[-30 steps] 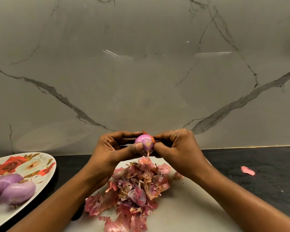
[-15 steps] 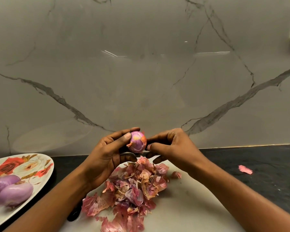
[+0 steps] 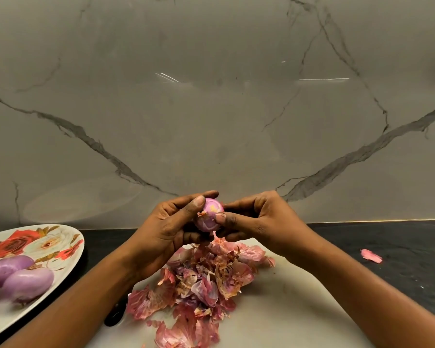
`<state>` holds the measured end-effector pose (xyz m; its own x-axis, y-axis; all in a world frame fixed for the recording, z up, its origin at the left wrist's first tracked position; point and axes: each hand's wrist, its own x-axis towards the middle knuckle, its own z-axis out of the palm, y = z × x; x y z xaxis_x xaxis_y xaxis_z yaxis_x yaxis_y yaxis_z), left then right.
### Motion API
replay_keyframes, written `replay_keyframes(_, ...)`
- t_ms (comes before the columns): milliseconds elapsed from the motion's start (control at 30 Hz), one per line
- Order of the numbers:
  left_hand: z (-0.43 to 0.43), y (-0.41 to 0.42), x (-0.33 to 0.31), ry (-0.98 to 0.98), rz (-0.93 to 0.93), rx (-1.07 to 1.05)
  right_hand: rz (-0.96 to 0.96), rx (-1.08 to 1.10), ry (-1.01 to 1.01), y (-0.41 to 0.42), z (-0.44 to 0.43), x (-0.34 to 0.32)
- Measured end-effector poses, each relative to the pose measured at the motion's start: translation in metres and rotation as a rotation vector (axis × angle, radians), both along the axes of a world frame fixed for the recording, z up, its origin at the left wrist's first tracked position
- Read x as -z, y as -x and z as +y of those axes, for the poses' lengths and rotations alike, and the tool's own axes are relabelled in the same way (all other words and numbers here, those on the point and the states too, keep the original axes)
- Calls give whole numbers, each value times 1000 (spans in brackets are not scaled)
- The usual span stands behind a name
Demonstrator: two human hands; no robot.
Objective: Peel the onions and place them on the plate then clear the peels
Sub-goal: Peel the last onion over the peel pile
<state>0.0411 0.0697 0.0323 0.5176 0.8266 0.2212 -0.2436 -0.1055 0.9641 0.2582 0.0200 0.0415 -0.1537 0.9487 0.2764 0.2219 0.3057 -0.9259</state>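
Now, in the head view, one onion (image 3: 209, 217) is held in the air above the pile of peels (image 3: 206, 280). The left hand (image 3: 166, 229) has its fingers (image 3: 199, 200) curled around the onion, with the thumb on top. The right hand (image 3: 259, 219) pinches the onion from the right side. The peels lie on a white board (image 3: 286, 310). On the bench (image 3: 399, 242) at the left, a flowered plate (image 3: 60, 237) carries peeled onions (image 3: 28, 282). One loose peel (image 3: 371, 256) lies on the bench at the right.
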Motion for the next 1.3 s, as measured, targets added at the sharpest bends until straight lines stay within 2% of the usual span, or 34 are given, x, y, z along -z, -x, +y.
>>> replay_keyframes(267, 0, 0, 5, -54, 90, -30, -428, 120, -348, 4, -2, 12)
replay_keyframes(500, -1, 0, 6, -59, 52, 3, -517, 242, -501, 4, 1, 19)
replay_keyframes(567, -1, 0, 6, -49, 41, 17, -473, 264, -474, 3, 5, 22)
replay_keyframes(767, 3, 4, 4, 14, -31, 79, -82, 257, -255, 5, 6, 12)
replay_keyframes(867, 7, 7, 4, 60, -76, 97, 10, 303, -191, 2, 5, 4)
replay_keyframes(967, 12, 9, 6, 80, -106, 108, -35, 298, -155, -2, 4, 3)
replay_keyframes(1133, 14, 6, 9, 79, -113, 106, -229, 192, -153, 3, 0, 7)
replay_keyframes(1300, 13, 5, 7, 50, -97, 81, -174, 146, -126, 2, 2, 5)
